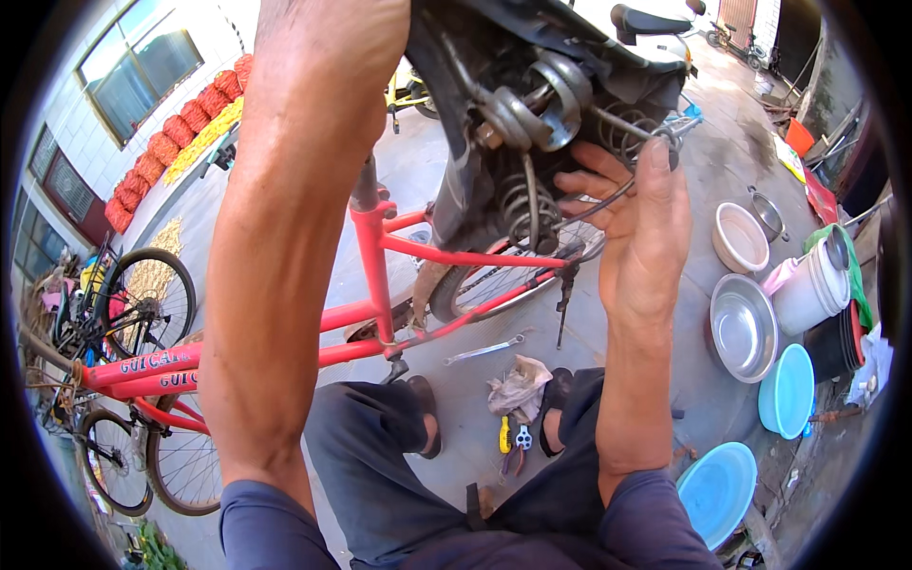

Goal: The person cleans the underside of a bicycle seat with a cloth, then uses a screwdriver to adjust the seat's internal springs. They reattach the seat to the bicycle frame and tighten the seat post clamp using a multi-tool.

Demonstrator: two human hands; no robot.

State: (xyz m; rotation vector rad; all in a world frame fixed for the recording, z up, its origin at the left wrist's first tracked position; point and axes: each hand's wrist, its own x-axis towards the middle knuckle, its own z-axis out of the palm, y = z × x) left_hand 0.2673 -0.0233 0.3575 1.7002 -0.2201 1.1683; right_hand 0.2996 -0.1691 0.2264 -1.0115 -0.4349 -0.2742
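Note:
A black bicycle saddle (452, 185) is held up with its underside toward me, showing a metal clamp (518, 114) and coil springs (518, 211). My right hand (632, 237) grips the wire frame at the saddle's right side, thumb on the wire and fingers curled behind it. My left hand (356, 28) reaches up to the saddle's left side; its fingers are outside the picture or hidden. Beneath the saddle stands a red bicycle frame (375, 275), its seat tube without a saddle. On the ground lie a wrench (484, 350), a crumpled rag (521, 388) and a yellow-handled tool (504, 434).
To the right stand a steel basin (743, 328), a turquoise basin (787, 391), a blue basin (719, 494) and a white bucket (812, 290). Another bicycle (142, 304) is at the left. Red mesh sacks (180, 133) line the wall. A scooter (655, 24) is parked at the back.

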